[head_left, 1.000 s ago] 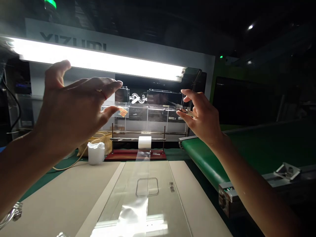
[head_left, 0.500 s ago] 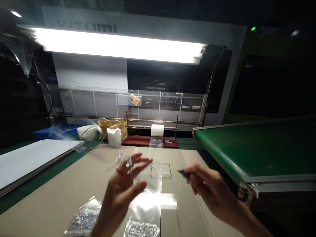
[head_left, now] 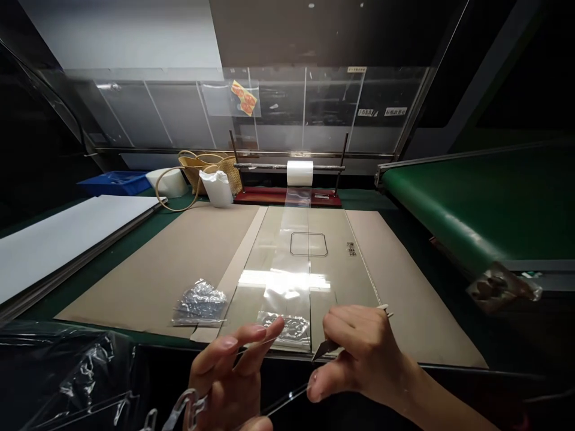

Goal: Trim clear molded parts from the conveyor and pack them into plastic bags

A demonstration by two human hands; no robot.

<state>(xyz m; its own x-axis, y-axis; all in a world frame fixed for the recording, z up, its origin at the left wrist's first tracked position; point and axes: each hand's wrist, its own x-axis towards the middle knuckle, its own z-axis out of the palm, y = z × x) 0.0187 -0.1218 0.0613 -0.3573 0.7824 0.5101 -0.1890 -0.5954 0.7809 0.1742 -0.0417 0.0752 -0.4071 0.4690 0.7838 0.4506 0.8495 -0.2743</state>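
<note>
My left hand [head_left: 229, 374] is low at the table's near edge, palm up, with its fingers curled around a clear plastic part [head_left: 191, 407]. Loops of that part stick out on its left side, and a thin shiny clear edge runs across to my right thumb. My right hand [head_left: 363, 341] grips a small knife [head_left: 326, 348], its dark pointed blade angled down and left towards the left hand. Just beyond the hands, a clear film strip [head_left: 287, 299] lies on the board, with crinkled clear film [head_left: 287, 328] at its near end.
A film roll [head_left: 299, 173] hangs on a rod over a red base [head_left: 265, 196]. Crumpled clear bags [head_left: 200, 302] lie on cardboard [head_left: 148, 281]. A green conveyor belt [head_left: 458, 203] borders the right; white sheets [head_left: 76, 239] lie left. Black plastic [head_left: 90, 377] fills the lower left.
The view has tilted down. My hands have drawn closer together and nearer to me, over the table's near edge. The right hand has turned, and its blade now points at the left hand.
</note>
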